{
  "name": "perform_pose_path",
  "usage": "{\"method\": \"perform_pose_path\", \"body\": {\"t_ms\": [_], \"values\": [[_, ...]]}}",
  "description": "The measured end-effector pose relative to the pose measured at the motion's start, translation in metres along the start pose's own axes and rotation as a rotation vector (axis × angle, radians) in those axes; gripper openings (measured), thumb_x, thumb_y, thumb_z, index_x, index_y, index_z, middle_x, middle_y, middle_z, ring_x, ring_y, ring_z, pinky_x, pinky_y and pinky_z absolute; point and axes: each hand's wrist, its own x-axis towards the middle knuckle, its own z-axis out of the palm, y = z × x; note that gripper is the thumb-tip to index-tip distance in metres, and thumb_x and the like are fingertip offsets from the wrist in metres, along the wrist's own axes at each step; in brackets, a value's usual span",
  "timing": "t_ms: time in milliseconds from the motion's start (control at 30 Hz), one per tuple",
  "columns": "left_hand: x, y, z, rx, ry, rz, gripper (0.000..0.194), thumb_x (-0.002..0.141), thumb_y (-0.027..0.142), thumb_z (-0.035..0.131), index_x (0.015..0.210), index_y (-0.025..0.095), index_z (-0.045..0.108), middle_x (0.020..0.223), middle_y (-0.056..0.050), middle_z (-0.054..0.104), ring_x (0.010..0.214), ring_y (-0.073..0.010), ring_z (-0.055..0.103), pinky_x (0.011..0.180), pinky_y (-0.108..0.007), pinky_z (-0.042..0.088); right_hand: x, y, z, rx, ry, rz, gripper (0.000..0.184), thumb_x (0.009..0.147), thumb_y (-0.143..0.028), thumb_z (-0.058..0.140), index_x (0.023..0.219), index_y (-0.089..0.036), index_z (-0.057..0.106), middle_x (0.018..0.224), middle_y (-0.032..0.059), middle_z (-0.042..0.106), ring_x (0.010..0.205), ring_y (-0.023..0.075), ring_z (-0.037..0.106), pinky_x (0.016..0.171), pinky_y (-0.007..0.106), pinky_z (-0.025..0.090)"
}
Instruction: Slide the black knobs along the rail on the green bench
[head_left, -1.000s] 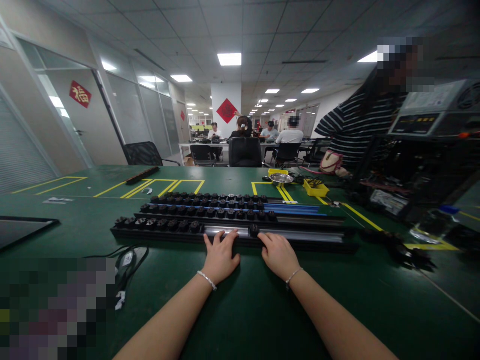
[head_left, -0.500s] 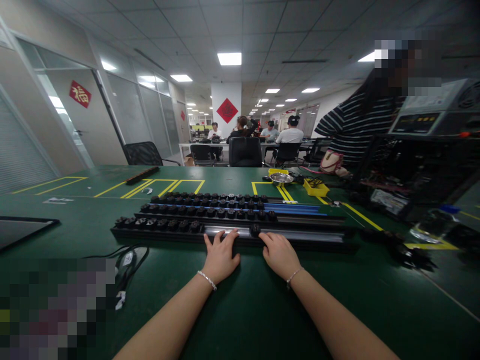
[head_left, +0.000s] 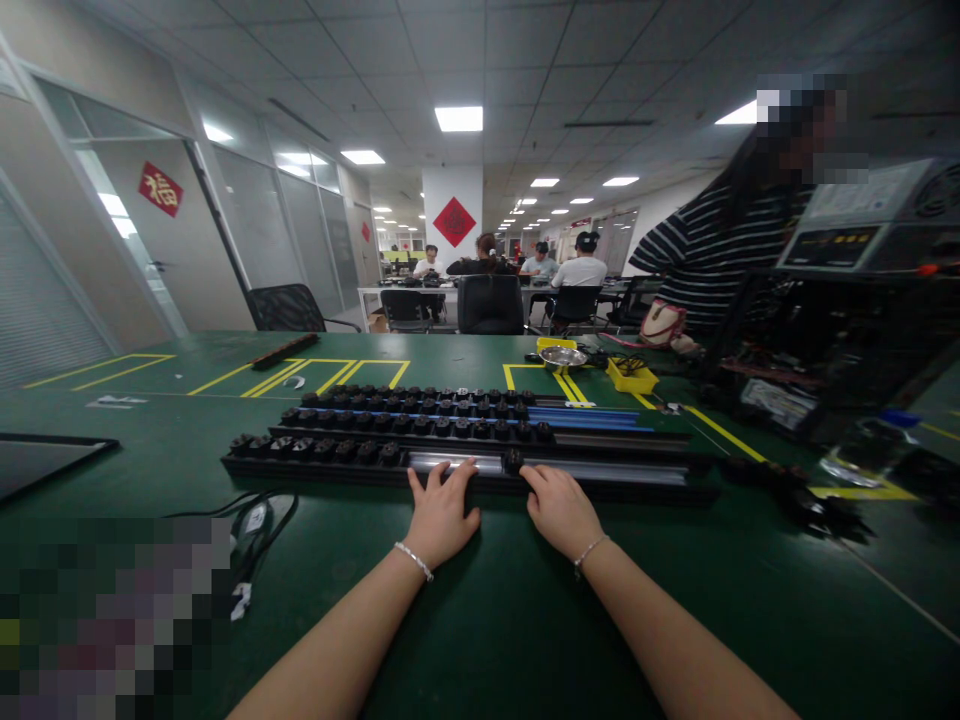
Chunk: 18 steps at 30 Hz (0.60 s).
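A long black rail [head_left: 300, 468] lies across the green table in front of me, with a shiny silver strip along its channel. Several black knob-like blocks [head_left: 388, 453] line its left part; a single black block [head_left: 513, 460] sits farther right. My left hand [head_left: 444, 510] rests open on the rail's front edge, fingers spread over the silver strip. My right hand [head_left: 561, 508] is at the rail just right of the single block, its fingers extended and bent downward, fingertips at or very near the block. Behind are more rails with similar blocks [head_left: 442, 427], one with blue strips [head_left: 592, 416].
A metal bowl [head_left: 562, 356] and a yellow tray [head_left: 632, 377] stand at the back. Right are electronic equipment [head_left: 832, 235], a clear plastic container [head_left: 870, 448] and black parts [head_left: 817, 505]. Cables [head_left: 262, 530] and a dark panel [head_left: 45, 462] lie left. A person in a striped top [head_left: 705, 240] stands back right.
The single block and my right hand have shifted very slightly right, as has the front rail's right end. My left hand stays in place.
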Motion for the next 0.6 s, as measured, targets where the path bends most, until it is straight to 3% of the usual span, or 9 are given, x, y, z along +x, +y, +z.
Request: {"method": "perform_pose_path", "body": {"t_ms": [600], "values": [[0.0002, -0.0019, 0.0015, -0.004, 0.013, 0.014, 0.057, 0.073, 0.028, 0.054, 0.128, 0.030, 0.037, 0.139, -0.002, 0.041, 0.127, -0.0299, 0.030, 0.100, -0.072, 0.002, -0.0009, 0.0004, -0.0031, -0.009, 0.000, 0.029, 0.037, 0.080, -0.015, 0.042, 0.113, -0.021, 0.057, 0.103, 0.0074, 0.059, 0.098, 0.0178, 0.050, 0.088, 0.029, 0.034]]}}
